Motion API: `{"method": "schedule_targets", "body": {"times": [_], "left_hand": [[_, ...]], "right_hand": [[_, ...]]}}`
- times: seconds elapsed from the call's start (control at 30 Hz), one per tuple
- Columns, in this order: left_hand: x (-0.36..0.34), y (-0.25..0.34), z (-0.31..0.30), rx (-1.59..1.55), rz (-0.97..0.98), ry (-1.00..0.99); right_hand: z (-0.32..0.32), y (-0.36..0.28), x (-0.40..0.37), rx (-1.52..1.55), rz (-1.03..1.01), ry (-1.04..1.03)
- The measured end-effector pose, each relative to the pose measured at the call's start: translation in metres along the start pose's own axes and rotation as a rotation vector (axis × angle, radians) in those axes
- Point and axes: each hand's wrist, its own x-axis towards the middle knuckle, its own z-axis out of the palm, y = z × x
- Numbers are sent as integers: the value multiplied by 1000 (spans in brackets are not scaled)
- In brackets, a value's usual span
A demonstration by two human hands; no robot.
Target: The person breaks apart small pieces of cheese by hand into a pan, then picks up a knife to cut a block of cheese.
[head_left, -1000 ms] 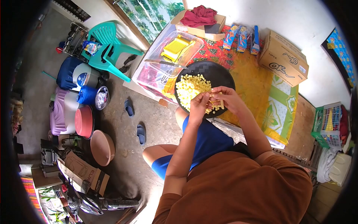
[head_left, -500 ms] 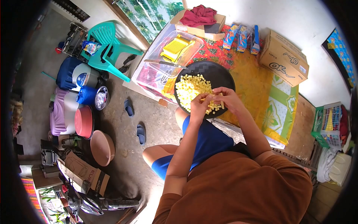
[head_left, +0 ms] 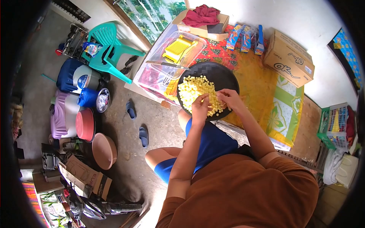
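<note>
Floral tablecloth (head_left: 218,54) borders my black round tray (head_left: 227,74); pale-yellow diced cubes (head_left: 195,87) lie heaped inside. Over the tray, my left hand (head_left: 200,108) and right hand (head_left: 231,101) have curled fingers; I cannot tell whether they clamp anything. Cubes are probably light, firm: pinch opposite faces.

1. Green plastic chair (head_left: 105,32) by the window (head_left: 148,19); printed packet (head_left: 92,48) at it.
2. Table, wall side: open cardboard box (head_left: 219,37) with maroon cloth (head_left: 201,16) on top; slim blue boxes (head_left: 234,36) next; then "OK" carton (head_left: 289,59), taped up, near the boxes.
3. Concrete floor (head_left: 123,152): two dark slippers (head_left: 143,136), apart from each other.
4. Washing area: blue container (head_left: 87,97), pink basin (head_left: 84,124) tilted up on its side, tan basin (head_left: 104,152) just beside. Lilac cover (head_left: 59,117) behind.
5. Brown printed carton (head_left: 81,174) past the basins.
6. Opposite side: green crate (head_left: 323,125), contents jumbled.
</note>
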Motion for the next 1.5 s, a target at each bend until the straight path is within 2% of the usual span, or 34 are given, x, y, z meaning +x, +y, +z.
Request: {"method": "schedule_targets", "body": {"times": [0.1, 0.3, 0.4, 0.5, 0.6, 0.7, 0.8, 1.0, 1.2, 1.3, 1.5], "left_hand": [[-2, 3, -2, 1, 7, 15], [-8, 6, -3, 134, -15, -21], [-15, 13, 3, 252, -18, -139], [-20, 13, 9, 242, 19, -206], [-19, 13, 7, 118, -12, -235], [-20, 19, 2, 126, 49, -160], [-23, 27, -1, -19, 58, -162], [-25, 29, -2, -240, 1, -199], [-23, 21, -1, -158, 162, -156], [-23, 20, -2, -130, 199, -156], [-27, 26, 1, -195, 130, -170]], "right_hand": [[0, 1, 4, -4, 87, -20], [3, -12, -6, 664, 9, -126], [7, -20, -9, 743, -78, -142], [17, -37, -18, 759, -111, -47], [17, -35, -17, 759, -119, -73], [16, -34, -22, 590, -147, -176], [11, -38, -27, 535, -107, -216], [9, -38, -26, 557, -100, -201], [7, -40, -29, 476, -75, -195], [7, -40, -31, 444, -68, -260], [8, -38, -30, 439, -63, -257]]}}
